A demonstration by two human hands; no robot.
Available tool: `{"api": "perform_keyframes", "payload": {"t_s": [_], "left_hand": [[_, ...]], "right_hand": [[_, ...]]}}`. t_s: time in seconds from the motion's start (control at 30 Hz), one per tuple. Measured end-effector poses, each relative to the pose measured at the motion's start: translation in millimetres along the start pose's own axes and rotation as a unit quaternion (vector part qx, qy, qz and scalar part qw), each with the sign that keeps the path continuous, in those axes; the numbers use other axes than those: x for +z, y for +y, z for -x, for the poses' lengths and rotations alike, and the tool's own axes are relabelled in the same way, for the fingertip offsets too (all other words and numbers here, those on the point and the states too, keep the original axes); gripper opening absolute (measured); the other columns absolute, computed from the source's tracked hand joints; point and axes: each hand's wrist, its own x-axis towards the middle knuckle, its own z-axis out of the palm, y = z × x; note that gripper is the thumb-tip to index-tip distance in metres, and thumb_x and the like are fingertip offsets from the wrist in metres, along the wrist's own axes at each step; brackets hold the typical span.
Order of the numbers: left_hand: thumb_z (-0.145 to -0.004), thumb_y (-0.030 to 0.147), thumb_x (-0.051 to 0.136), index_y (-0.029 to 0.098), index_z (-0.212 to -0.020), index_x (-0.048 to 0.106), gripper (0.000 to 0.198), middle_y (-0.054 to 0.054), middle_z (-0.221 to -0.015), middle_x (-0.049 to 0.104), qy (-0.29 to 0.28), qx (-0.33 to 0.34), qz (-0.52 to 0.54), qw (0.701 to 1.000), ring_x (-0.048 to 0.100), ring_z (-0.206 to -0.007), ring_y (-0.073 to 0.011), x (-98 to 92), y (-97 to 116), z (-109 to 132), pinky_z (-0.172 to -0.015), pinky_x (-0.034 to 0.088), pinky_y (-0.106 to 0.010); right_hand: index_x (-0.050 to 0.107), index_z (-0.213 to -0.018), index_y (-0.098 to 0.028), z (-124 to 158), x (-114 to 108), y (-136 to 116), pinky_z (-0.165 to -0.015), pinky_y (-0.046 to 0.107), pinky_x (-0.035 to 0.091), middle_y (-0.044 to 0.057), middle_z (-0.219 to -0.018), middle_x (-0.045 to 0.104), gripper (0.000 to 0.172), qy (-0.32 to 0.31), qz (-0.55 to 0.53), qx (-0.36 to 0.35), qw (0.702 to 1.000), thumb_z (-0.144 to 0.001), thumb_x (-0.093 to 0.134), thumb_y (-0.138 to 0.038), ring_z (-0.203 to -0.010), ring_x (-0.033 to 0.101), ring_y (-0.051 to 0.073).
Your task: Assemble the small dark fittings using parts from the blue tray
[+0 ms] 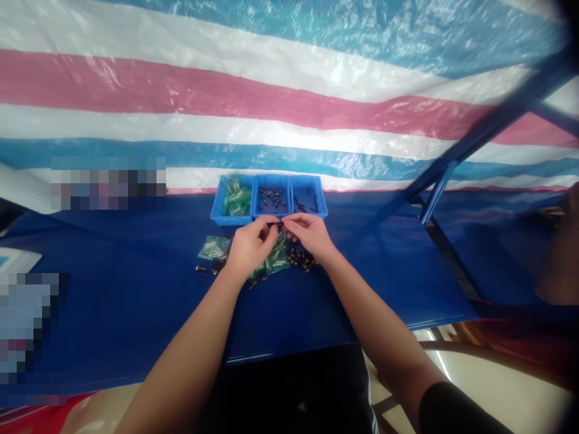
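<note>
At the centre, the left hand (pixel 253 244) and right hand (pixel 309 232) are meeting, fingertips apparently pinching a small dark piece (pixel 281 222), too small to identify. Green bags (pixel 239 200) are filling the ten-o'clock bin (pixel 218 211); screws (pixel 275 194) are partly covering the twelve-o'clock bin (pixel 284 184), dark pins (pixel 298 205) the one-o'clock bin (pixel 319 191). Bagged parts (pixel 277 261) and loose screws (pixel 308 263) are lying outside, toward five and six.

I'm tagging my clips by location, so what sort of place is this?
Probably a workshop, perhaps a makeshift one: three blue bins holding small items stand in a row, loose parts lie in front of them on the blue tabletop, and a striped plastic sheet forms the backdrop.
</note>
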Motion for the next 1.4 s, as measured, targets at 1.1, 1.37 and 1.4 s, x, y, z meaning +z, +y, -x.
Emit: {"api": "perform_keyframes", "payload": {"t_s": [1.1, 1.37, 1.4], "left_hand": [[-0.096, 0.038, 0.056, 0.021, -0.105, 0.069, 0.024, 0.005, -0.062, 0.054, -0.002, 0.008, -0.02, 1.0, 0.05, -0.054, -0.0091, 0.8, -1.0, -1.6, -0.058, 0.04, -0.021], [-0.097, 0.042, 0.053, 0.021, -0.109, 0.07, 0.029, 0.003, -0.065, 0.062, -0.016, 0.005, -0.039, 0.999, 0.054, -0.055, -0.011, -0.4, -0.2, -2.4, -0.058, 0.04, -0.022], [-0.098, 0.043, 0.053, 0.021, -0.11, 0.07, 0.03, 0.002, -0.067, 0.063, -0.016, 0.005, -0.04, 0.999, 0.054, -0.055, -0.0113, -0.5, -0.3, -2.4, -0.058, 0.04, -0.023]], "right_hand": [[0.075, -0.096, -0.021, 2.5, -3.7, 4.9, -0.072, 0.031, 0.053, 0.004, -0.091, 0.075, 0.019, 0.005, 0.203, -0.162, 0.966, -0.084, 0.067, -0.034, -0.077, 0.066, 0.016], [0.075, -0.096, -0.022, 4.5, -4.4, -0.7, -0.07, 0.03, 0.052, 0.004, -0.089, 0.075, 0.018, 0.015, 0.26, -0.208, 0.943, -0.087, 0.064, -0.033, -0.077, 0.066, 0.017], [0.075, -0.097, -0.022, 4.4, -4.5, -0.5, -0.07, 0.031, 0.052, 0.004, -0.089, 0.075, 0.018, 0.013, 0.259, -0.205, 0.944, -0.087, 0.064, -0.033, -0.077, 0.067, 0.017]]}}
